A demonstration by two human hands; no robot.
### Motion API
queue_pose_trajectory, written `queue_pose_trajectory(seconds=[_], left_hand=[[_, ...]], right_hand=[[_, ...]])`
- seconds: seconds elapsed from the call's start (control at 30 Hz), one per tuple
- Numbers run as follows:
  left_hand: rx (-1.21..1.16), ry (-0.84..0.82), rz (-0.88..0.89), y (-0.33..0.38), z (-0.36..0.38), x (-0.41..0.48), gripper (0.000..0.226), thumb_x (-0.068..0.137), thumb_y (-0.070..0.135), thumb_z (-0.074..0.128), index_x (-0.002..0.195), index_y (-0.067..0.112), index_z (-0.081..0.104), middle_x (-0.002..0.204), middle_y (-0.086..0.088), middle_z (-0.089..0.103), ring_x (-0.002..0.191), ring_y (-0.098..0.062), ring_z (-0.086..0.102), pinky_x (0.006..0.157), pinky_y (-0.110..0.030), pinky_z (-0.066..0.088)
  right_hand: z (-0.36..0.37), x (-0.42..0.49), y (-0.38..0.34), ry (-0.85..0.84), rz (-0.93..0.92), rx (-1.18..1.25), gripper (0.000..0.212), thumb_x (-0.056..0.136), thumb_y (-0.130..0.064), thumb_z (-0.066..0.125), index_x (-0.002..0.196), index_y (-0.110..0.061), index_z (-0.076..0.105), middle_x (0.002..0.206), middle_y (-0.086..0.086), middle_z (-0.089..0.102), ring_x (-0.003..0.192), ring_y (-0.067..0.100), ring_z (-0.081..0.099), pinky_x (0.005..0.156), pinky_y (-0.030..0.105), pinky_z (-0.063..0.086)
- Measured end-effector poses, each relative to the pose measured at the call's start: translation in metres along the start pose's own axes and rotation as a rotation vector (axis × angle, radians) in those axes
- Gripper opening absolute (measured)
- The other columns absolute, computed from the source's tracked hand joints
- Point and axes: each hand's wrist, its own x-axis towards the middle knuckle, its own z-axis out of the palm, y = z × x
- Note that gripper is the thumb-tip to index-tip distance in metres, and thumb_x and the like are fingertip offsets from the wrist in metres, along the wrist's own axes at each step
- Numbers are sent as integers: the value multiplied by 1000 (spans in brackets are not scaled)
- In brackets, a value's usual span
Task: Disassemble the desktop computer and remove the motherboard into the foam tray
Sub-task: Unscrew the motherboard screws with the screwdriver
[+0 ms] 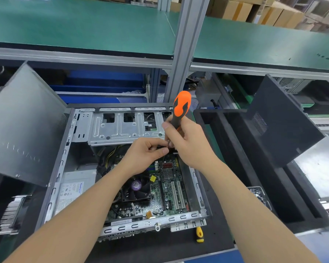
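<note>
The open desktop case (68,164) lies flat on the bench with its green motherboard (167,194) inside, a black CPU fan (136,188) at its middle. My right hand (186,141) grips an orange-and-black screwdriver (180,107) upright over the board's far edge. My left hand (146,154) pinches a thin dark cable or the screwdriver's shaft just below it; which one I cannot tell. The black foam tray (235,149) stands to the right of the case.
A grey side panel (25,130) leans at the left. A power supply (74,188) sits in the case's left half, the drive cage (122,126) at its far end. A small yellow screwdriver (199,234) lies by the case's near right corner. Another black case (281,120) stands at the right.
</note>
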Motion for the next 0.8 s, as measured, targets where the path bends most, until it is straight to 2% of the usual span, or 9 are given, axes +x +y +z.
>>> queue_pose_trajectory(seconds=[0.07, 0.13, 0.2, 0.27, 0.37, 0.53, 0.6, 0.7, 0.8], left_hand=[[-12, -42, 22, 1, 2, -2, 16, 100, 32, 68, 111, 35, 79, 56, 11, 30, 58, -10, 26, 59, -26, 22], [-39, -70, 34, 4, 6, -4, 18, 100, 31, 66, 110, 27, 80, 62, 13, 58, 60, -8, 45, 61, -24, 36], [-71, -80, 21, 6, 7, -4, 20, 99, 32, 65, 105, 20, 81, 90, 7, 78, 85, -12, 69, 80, -28, 52], [-66, -78, 15, 6, 6, -5, 18, 100, 30, 66, 98, 21, 82, 98, 4, 79, 101, -15, 72, 92, -32, 53], [-7, -70, 7, 7, 7, -5, 19, 99, 25, 68, 89, 33, 81, 97, 14, 78, 99, -3, 70, 88, -19, 50], [3, -2, -25, 11, 10, -4, 27, 96, 25, 72, 81, 47, 80, 93, 21, 77, 96, 5, 69, 79, -5, 45], [-16, -9, -20, 11, 11, -4, 26, 94, 23, 74, 82, 45, 81, 92, 21, 78, 96, 5, 70, 80, -3, 46], [-54, -7, -34, 11, 13, -5, 24, 92, 21, 76, 82, 42, 82, 90, 20, 78, 92, 6, 70, 78, -3, 47], [-64, 31, -58, 11, 11, -4, 21, 91, 23, 78, 83, 42, 82, 88, 23, 77, 90, 10, 69, 75, -1, 45]], right_hand=[[-5, 1, -6, -129, 8, 21, 14, 104, -38, 53, 97, -26, 57, 81, 9, 65, 73, 29, 61, 74, 54, 54], [-9, 0, -12, -213, 27, 27, 13, 105, -36, 52, 99, -26, 57, 86, 10, 66, 75, 29, 60, 76, 56, 54], [-12, -1, -18, -267, 72, 9, 14, 105, -37, 51, 102, -24, 57, 88, 15, 65, 73, 30, 63, 77, 57, 55], [-19, 1, -24, -270, 76, -85, 16, 104, -40, 55, 101, -25, 59, 84, 9, 67, 68, 20, 67, 72, 50, 57], [-31, 4, -43, -45, -67, -360, 32, 95, -49, 66, 78, -28, 49, 64, -8, 54, 62, 6, 55, 58, 22, 40], [-42, 21, -93, 217, -45, -808, 58, 90, -75, 52, 70, -23, 39, 61, -1, 44, 57, 18, 45, 49, 28, 29], [-43, 28, -110, 186, 14, -954, 61, 94, -72, 49, 65, -22, 32, 63, 1, 40, 52, 16, 38, 47, 26, 23], [-36, 37, -116, -16, 157, -1025, 49, 102, -51, 52, 72, -17, 34, 72, 3, 47, 52, 17, 39, 46, 25, 25], [-34, 48, -117, -166, 139, -1046, 41, 104, -34, 52, 73, -13, 37, 66, 4, 43, 49, 17, 41, 43, 27, 25]])
